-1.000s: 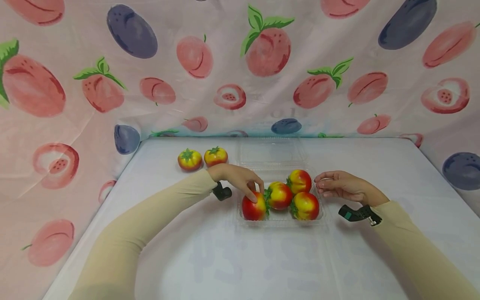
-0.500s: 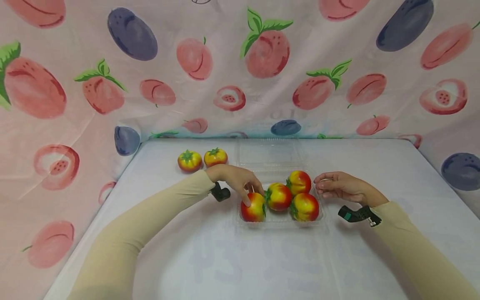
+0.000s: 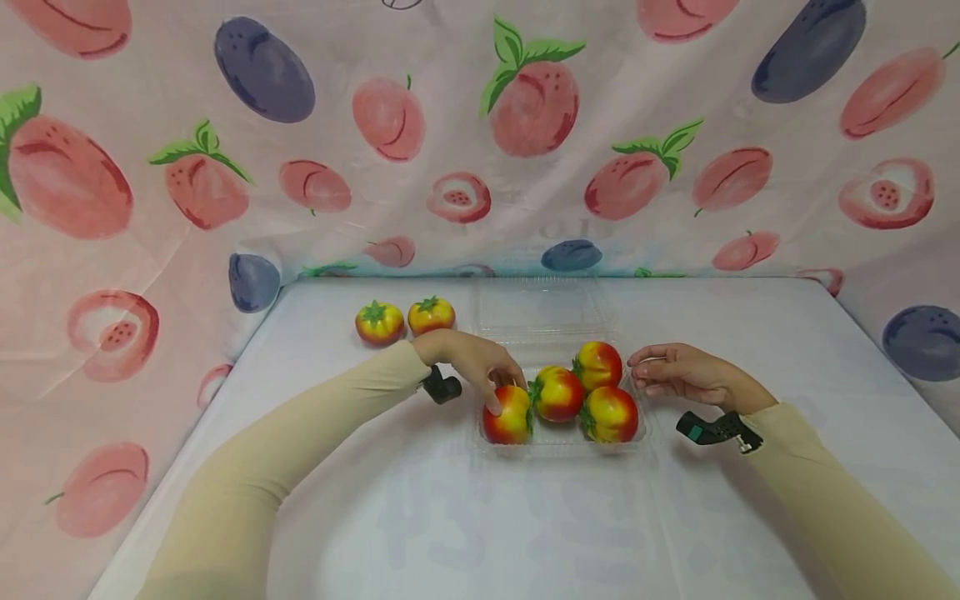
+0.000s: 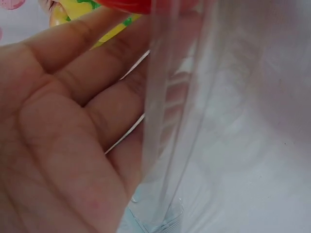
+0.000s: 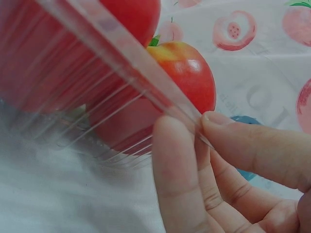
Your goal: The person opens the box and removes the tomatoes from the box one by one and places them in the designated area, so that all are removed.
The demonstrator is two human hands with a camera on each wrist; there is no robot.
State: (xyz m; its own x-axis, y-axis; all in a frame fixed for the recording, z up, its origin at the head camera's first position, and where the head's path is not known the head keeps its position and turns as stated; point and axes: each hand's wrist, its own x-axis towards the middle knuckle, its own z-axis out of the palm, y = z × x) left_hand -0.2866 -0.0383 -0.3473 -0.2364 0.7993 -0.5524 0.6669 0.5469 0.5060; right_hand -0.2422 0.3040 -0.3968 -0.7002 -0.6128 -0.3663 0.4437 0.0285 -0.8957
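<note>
A clear plastic clamshell box (image 3: 562, 448) lies on the table with its lid (image 3: 540, 304) laid back. Inside it are several red-and-yellow tomatoes with green leafy tops. My left hand (image 3: 480, 360) reaches over the left wall and holds the front-left tomato (image 3: 510, 421), thumb on its near side. Seen from the left wrist, the fingers (image 4: 112, 63) pass behind the clear wall, below a red tomato (image 4: 129, 4). My right hand (image 3: 682, 372) is at the right side; in the right wrist view its thumb (image 5: 252, 145) and a finger pinch the box rim (image 5: 141, 80).
Two more tomatoes, one on the left (image 3: 379, 322) and one beside it (image 3: 432, 314), sit on the table behind my left forearm. A fruit-print cloth (image 3: 457, 108) hangs behind and along the sides. White cloth (image 3: 480, 525) covers the table.
The front-left tomato has turned under my left hand, its leafy top going out of sight and more yellow showing. The left hand has shifted slightly left; the right hand stays at the box's side.
</note>
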